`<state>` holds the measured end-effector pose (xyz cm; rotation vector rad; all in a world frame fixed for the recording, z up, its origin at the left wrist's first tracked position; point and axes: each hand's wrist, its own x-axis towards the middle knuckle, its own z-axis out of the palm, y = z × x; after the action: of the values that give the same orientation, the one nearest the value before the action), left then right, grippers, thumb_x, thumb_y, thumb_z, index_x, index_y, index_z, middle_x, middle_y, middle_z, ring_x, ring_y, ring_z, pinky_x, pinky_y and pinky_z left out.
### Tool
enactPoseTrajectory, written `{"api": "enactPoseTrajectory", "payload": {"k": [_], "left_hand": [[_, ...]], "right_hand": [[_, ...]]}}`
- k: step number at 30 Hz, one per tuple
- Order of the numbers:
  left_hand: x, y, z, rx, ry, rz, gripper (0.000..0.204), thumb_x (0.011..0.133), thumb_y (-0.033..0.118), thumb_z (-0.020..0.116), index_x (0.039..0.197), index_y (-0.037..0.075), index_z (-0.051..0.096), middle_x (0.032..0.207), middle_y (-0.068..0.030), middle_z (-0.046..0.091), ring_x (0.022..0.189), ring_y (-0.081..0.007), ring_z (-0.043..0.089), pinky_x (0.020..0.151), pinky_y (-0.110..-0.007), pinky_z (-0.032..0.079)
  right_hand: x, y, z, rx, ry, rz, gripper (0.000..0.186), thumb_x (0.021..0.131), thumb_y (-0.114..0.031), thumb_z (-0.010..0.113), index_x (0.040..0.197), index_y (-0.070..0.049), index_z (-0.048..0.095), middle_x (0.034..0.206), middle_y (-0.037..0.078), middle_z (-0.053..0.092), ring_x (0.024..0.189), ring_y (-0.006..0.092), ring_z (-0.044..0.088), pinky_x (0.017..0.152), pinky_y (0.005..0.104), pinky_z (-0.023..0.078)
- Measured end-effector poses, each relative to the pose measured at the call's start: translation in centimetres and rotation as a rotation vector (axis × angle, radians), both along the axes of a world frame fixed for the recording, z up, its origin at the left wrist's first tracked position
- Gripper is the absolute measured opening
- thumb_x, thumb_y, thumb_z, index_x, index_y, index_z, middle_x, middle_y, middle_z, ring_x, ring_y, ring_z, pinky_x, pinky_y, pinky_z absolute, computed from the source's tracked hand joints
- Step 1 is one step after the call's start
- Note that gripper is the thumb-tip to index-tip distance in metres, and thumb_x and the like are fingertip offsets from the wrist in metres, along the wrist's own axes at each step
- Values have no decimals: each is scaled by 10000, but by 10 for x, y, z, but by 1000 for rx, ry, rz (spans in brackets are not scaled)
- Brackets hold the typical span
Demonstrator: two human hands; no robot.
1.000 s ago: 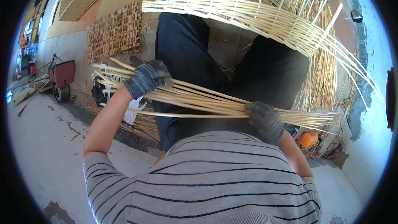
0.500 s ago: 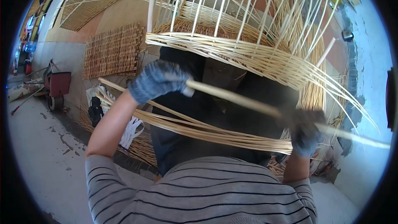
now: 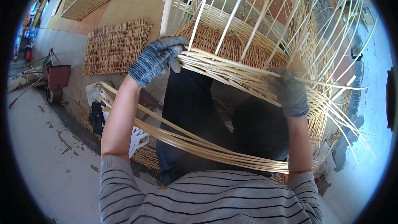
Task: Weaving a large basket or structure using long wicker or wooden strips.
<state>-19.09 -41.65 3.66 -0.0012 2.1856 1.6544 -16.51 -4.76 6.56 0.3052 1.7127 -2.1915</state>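
Note:
A half-woven willow basket (image 3: 244,76) stands in front of my knees, its low pale side facing me. Upright stakes (image 3: 233,14) rise from it, with a thick post (image 3: 169,8) at the left corner. My left hand (image 3: 155,60), in a grey knitted glove, is closed at that corner over the end of a willow rod (image 3: 331,86). This rod runs along the top of the weave and sticks out past the right side. Farther along it, my gloved right hand (image 3: 291,93) grips rod and rim together; its fingertips are partly hidden.
Across my lap lies a bundle of willow rods (image 3: 215,151). A flat woven panel (image 3: 116,47) is on the floor at left, near a red wheeled cart (image 3: 58,76). Long loose rod ends fan out at right, beside the pale blue wall (image 3: 373,112).
Both hands have moved up and forward, bringing the rod from above my lap onto the basket's top edge. The basket now appears slightly farther right.

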Motion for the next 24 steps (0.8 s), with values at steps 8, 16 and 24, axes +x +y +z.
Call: {"api": "enactPoseTrajectory", "payload": {"k": [8, 16, 24], "left_hand": [[2, 92, 32, -508, 432, 90, 462, 872, 487, 437, 961, 85, 648, 936, -124, 644, 789, -292, 627, 786, -368, 463], [-25, 119, -7, -919, 214, 51, 569, 888, 502, 304, 767, 89, 676, 732, -135, 642, 736, -314, 616, 694, -427, 444], [-17, 103, 32, -286, -116, -253, 578, 735, 605, 573, 1019, 106, 640, 1057, -88, 621, 1008, -203, 558, 890, -298, 399]], "right_hand": [[-6, 15, -7, 125, 95, 220, 350, 888, -302, 520, 1020, 20, 552, 1055, 132, 591, 887, 213, 600, 794, 321, 500], [-16, 10, -8, 96, -21, 140, 285, 871, -250, 556, 1025, -11, 537, 1076, 143, 583, 861, 222, 591, 726, 369, 533], [-23, 45, -34, -19, 66, 17, 257, 762, -182, 687, 983, -70, 614, 770, 27, 568, 693, 183, 570, 608, 327, 532]]}}
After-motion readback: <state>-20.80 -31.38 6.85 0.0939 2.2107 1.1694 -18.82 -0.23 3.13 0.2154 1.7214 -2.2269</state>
